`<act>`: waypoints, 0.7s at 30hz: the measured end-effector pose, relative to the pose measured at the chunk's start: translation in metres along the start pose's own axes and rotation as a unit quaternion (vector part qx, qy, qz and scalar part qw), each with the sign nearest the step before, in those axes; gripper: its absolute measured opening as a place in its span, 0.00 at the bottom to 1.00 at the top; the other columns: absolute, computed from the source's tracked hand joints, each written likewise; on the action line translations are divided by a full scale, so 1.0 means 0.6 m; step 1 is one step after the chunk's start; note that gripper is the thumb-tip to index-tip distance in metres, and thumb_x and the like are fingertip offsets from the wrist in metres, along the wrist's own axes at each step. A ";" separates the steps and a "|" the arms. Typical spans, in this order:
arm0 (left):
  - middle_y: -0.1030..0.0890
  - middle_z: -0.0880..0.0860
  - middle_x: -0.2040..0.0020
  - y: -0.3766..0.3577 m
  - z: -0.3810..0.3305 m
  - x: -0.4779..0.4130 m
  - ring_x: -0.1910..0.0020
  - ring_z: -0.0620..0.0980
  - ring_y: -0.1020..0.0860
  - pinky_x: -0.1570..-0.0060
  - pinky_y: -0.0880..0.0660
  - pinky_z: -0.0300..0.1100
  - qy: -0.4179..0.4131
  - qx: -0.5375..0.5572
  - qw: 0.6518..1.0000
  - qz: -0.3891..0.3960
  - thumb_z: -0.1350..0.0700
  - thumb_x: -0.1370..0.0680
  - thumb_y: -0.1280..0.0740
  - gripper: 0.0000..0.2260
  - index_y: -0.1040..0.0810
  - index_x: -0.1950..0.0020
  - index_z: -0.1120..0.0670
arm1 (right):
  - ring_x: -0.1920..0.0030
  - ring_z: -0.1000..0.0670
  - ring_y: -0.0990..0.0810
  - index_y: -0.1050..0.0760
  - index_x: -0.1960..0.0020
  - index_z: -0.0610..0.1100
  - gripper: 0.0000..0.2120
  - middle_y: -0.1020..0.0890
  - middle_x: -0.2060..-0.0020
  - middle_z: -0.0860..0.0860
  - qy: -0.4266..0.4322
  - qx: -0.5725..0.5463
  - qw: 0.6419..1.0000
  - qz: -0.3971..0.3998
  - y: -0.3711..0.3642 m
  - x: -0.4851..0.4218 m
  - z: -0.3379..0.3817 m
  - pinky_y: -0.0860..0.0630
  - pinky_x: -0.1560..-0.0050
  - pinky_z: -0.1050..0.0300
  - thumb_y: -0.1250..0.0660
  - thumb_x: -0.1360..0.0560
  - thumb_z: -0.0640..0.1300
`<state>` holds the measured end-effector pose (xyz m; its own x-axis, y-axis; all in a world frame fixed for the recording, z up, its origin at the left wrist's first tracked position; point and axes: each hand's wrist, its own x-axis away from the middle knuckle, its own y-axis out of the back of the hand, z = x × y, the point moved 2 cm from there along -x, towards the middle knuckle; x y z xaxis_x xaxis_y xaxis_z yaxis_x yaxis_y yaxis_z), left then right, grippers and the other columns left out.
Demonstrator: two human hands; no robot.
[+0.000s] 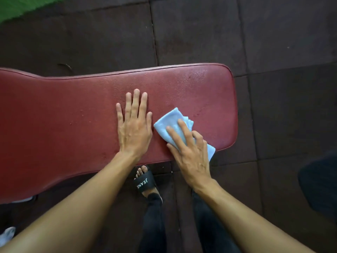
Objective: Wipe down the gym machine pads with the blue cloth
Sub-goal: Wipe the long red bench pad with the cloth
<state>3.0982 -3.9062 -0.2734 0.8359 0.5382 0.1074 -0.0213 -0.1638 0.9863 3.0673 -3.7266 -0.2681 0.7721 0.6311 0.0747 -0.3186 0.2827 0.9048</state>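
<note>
My left hand presses the pad, fingers straight; my right hand grips the blue cloth by the right edge.

dark rubber floor tiles, green turf corner

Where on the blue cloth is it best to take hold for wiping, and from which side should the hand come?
Probably from above, on the near side, as the right hand does now. The blue cloth lies folded flat on the red pad, so no edge lifts for a pinch; press the flat middle and curl the outer fingers round its bunched right edge.
</note>
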 end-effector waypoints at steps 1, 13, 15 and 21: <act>0.44 0.52 0.20 -0.003 0.002 0.002 0.21 0.53 0.48 0.23 0.52 0.56 -0.005 -0.002 1.000 -0.012 0.51 0.16 0.49 0.24 0.44 0.21 0.53 | 0.39 0.45 0.30 0.32 0.28 0.59 0.20 0.34 0.25 0.52 0.018 0.021 0.999 -0.016 -0.009 -0.011 -0.001 0.29 0.42 0.49 0.41 0.20 0.56; 0.49 0.51 0.19 -0.007 -0.002 0.005 0.20 0.52 0.51 0.23 0.52 0.57 0.004 -0.028 1.000 -0.011 0.50 0.16 0.53 0.24 0.49 0.20 0.53 | 0.25 0.40 0.39 0.39 0.23 0.52 0.24 0.41 0.23 0.45 -0.126 0.048 0.988 -0.072 0.026 -0.213 -0.153 0.38 0.28 0.44 0.49 0.18 0.57; 0.49 0.52 0.19 -0.007 -0.002 0.006 0.20 0.52 0.51 0.23 0.52 0.57 0.004 -0.030 0.999 -0.013 0.50 0.16 0.53 0.24 0.49 0.20 0.54 | 0.24 0.40 0.41 0.41 0.23 0.52 0.24 0.42 0.22 0.46 -0.179 0.038 0.981 -0.068 0.022 -0.146 -0.165 0.38 0.28 0.43 0.49 0.18 0.57; 0.48 0.51 0.20 -0.006 -0.002 0.005 0.21 0.52 0.50 0.23 0.52 0.56 -0.003 -0.025 0.999 -0.021 0.51 0.15 0.52 0.24 0.49 0.20 0.54 | 0.22 0.41 0.46 0.41 0.23 0.53 0.24 0.44 0.22 0.48 -0.135 0.039 0.990 -0.017 -0.011 0.007 -0.072 0.43 0.26 0.41 0.47 0.18 0.56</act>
<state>3.1005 -3.9031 -0.2765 0.8400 0.5386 0.0660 -0.0142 -0.0998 0.9949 3.0492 -3.6947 -0.2917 0.9040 0.4028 0.1432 -0.2540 0.2367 0.9378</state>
